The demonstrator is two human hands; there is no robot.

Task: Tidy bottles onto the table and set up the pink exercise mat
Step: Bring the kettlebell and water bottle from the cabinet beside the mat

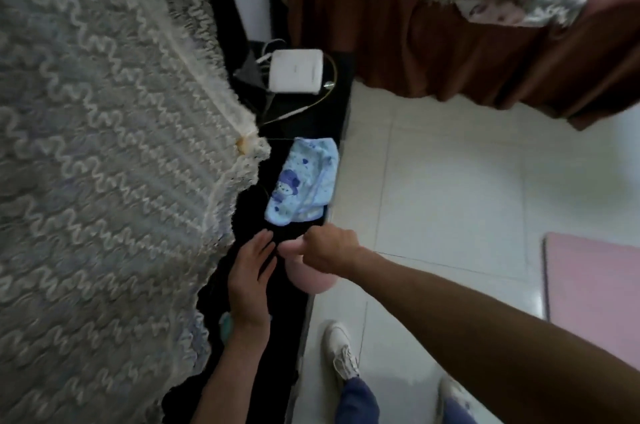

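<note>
A pale pink bottle (310, 280) stands at the near edge of the black table (313, 119). My right hand (329, 250) grips its top, fingers curled round the cap. My left hand (251, 274) lies beside the bottle on its left, fingers straight and touching its side. A teal object (227, 323) peeks out under my left wrist; what it is I cannot tell. The pink exercise mat (592, 278) lies flat on the white tiled floor at the right edge.
A blue printed cloth (304, 178) and a white box with cables (298, 70) lie further along the table. A grey lace cover (104, 146) drapes on the left. Brown curtains (433, 25) hang behind. My shoes (341, 351) stand on the tiles.
</note>
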